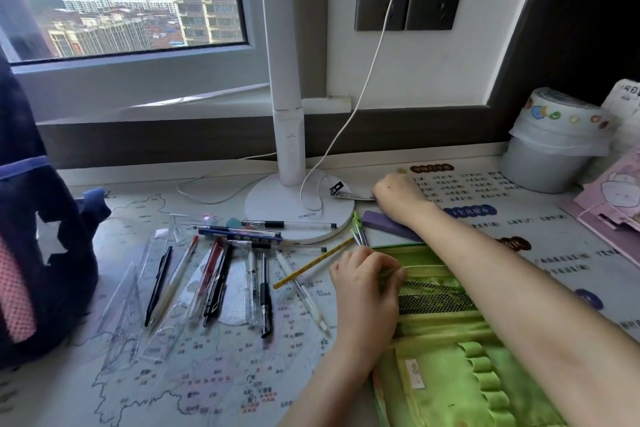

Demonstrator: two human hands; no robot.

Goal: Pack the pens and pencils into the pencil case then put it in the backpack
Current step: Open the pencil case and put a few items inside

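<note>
The green pencil case [450, 367] lies open on the desk [52, 399], lower right. The left hand [367, 288] pinches its upper pocket edge. Pens [214, 281] and a yellow pencil [311, 267] lie loose just left of the case. The right hand [398, 198] reaches beside the lamp base [277, 215], and its grip cannot be determined. The backpack [34, 253] stands at far left.

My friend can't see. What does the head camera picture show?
A left hand grips an open green pencil case on a desk, while the right hand reaches toward a white lamp base. Pens and pencils lie loose left of the case, and a dark backpack stands at the far left.
</note>
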